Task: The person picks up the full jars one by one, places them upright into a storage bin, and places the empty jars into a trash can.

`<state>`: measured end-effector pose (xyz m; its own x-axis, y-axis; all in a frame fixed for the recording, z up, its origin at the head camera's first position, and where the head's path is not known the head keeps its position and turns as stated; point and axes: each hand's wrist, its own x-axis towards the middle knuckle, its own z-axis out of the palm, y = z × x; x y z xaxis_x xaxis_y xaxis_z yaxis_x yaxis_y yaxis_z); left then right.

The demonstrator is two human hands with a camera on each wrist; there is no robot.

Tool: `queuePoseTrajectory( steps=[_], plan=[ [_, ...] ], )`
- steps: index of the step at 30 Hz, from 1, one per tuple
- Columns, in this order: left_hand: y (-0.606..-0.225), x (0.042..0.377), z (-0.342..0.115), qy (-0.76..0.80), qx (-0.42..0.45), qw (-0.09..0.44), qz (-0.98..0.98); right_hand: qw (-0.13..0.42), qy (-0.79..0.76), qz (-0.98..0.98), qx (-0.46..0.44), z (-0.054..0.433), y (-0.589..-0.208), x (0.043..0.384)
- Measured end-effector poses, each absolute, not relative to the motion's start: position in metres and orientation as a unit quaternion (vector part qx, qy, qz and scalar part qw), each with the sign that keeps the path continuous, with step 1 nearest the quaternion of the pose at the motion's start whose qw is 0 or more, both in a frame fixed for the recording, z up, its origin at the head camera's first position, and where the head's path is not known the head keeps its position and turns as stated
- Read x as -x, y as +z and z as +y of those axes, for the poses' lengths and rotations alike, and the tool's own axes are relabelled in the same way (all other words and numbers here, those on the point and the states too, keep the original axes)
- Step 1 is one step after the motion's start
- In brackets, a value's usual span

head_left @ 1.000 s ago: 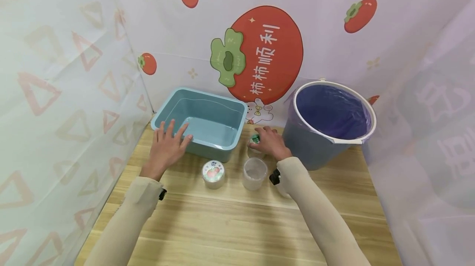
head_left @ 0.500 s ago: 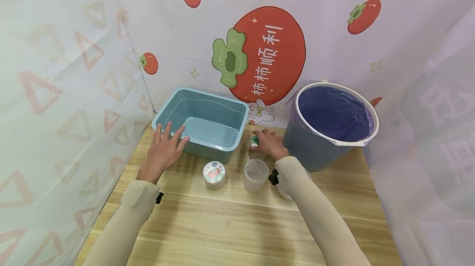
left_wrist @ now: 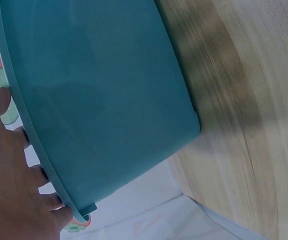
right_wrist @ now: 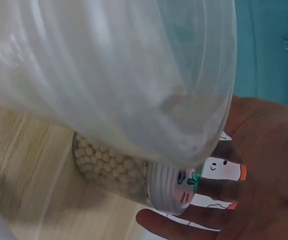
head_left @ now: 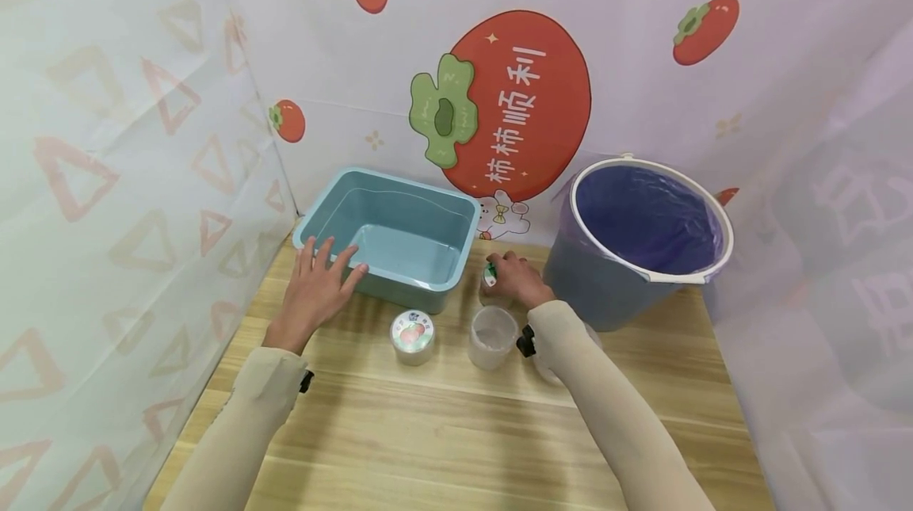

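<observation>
A small clear jar (right_wrist: 111, 165) of round beige beads stands at the back, beside the blue basin (head_left: 464, 245). My right hand (head_left: 521, 280) grips its lid (right_wrist: 171, 187) from above; in the right wrist view the fingers reach past the lid's far side. The thumb is mostly hidden behind a translucent open cup (head_left: 492, 341). My left hand (head_left: 314, 289) rests with spread fingers on the basin's near rim, the fingertips over the edge in the left wrist view. Between the hands stands a lidded round tub (head_left: 412, 337) with a red fruit label.
A tall grey-blue bin (head_left: 595, 289) with a purple liner and white rim stands close to my right hand. Another translucent container (head_left: 545, 368) is partly hidden under my right forearm. Printed cloth walls (head_left: 342, 75) enclose the wooden table (head_left: 428, 448).
My right hand stays at the jar, and the visible part of the lid's label has turned slightly. My left hand shifts very little on the basin rim. The head view moves slightly.
</observation>
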<state>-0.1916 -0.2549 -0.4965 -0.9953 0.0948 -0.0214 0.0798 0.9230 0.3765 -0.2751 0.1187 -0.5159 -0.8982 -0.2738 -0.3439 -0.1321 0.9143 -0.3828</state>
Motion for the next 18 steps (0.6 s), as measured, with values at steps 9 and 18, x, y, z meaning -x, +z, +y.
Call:
queuePoseTrajectory(
  steps=[9, 18],
  plan=[
    [-0.502, 0.193, -0.253, 0.195, -0.045, 0.011, 0.980, 0.188, -0.175, 0.961, 0.106, 0.118, -0.517, 0.273],
    [-0.504, 0.192, -0.254, 0.196, -0.047, 0.003, 0.979, 0.163, -0.149, 0.968, 0.119, 0.116, -0.492, 0.269]
  ],
)
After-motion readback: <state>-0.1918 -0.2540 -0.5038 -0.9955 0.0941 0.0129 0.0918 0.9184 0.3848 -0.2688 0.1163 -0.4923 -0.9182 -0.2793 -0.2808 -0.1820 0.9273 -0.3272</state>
